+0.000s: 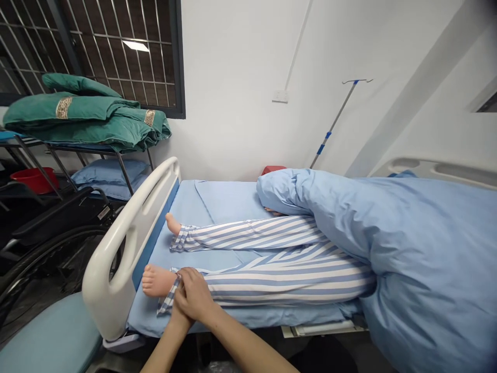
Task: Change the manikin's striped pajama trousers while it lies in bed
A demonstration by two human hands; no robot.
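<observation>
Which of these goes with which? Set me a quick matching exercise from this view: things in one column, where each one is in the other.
Things
1. hands
2. blue duvet
3. green folded quilts
4. red basin

Places
A. Over the bed, covering the upper end of the striped trouser legs
B. Beneath the metal rack
C. On the nearer trouser cuff
D. Piled on the metal rack

Pairs: 1-C, 2-A, 3-D, 4-B

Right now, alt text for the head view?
The left hand and right hand hold the striped trouser cuff at a manikin's bare foot on a hospital bed. A blue duvet covers its upper body; an IV pole stands beyond.
</observation>
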